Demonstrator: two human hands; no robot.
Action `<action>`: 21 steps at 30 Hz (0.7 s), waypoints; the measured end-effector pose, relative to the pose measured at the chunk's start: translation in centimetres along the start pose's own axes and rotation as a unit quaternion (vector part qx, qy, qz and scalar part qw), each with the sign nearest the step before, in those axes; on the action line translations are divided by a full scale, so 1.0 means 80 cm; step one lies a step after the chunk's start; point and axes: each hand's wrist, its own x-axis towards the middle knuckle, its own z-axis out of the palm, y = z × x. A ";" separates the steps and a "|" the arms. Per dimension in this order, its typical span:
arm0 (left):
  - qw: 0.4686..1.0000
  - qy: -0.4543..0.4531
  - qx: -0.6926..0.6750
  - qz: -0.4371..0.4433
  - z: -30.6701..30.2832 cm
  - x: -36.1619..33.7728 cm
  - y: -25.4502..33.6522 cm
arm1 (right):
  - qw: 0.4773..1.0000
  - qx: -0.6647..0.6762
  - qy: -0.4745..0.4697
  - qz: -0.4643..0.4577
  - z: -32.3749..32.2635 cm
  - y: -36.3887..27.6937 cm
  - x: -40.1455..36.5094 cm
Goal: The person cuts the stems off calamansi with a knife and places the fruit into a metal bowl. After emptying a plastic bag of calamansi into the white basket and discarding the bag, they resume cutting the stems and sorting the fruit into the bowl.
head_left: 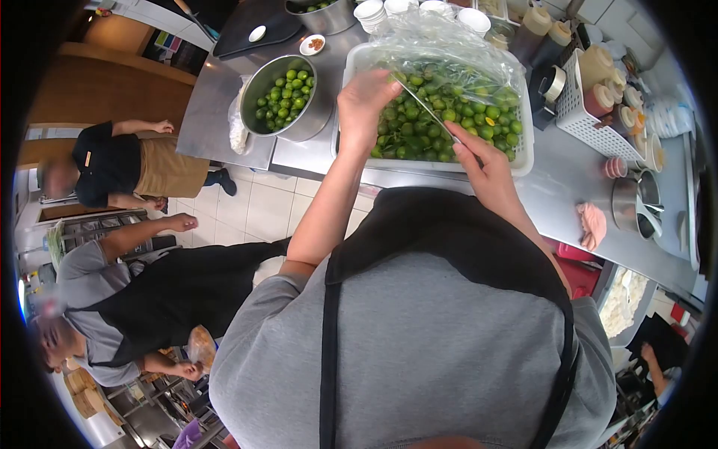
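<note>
A white tray (529,150) full of small green limes (419,123) sits on the steel counter, with clear plastic (449,52) over its far part. Over the limes, my right hand (482,161) is closed on the handle of a knife (425,107), whose blade points up and left. My left hand (366,105) is closed at the tray's left side, fingertips by the blade's tip; whatever they pinch is too small to make out. Left of the tray stands a metal pot (312,123) with more limes.
Bottles stand in a white basket (598,127) at the right. A pink cloth (591,226) and metal pots (627,206) lie further right. Stacked white cups (370,13) stand behind the tray. Two people (179,299) (112,165) are at the left, another at the lower right.
</note>
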 end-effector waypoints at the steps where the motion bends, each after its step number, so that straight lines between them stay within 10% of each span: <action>1: 1.000 0.005 0.005 0.008 0.001 0.000 -0.002 | 1.000 0.000 0.000 0.001 0.000 0.001 0.000; 9: 0.999 -0.026 0.038 -0.019 0.012 -0.014 0.006 | 1.000 -0.016 0.020 -0.001 0.004 0.002 0.010; 16: 0.972 0.001 -0.216 -0.097 -0.036 0.012 0.016 | 0.999 -0.051 0.007 -0.007 0.001 0.009 0.005; 21: 0.954 0.173 0.218 0.108 -0.109 0.036 0.055 | 0.999 -0.033 0.016 0.039 -0.006 0.027 -0.004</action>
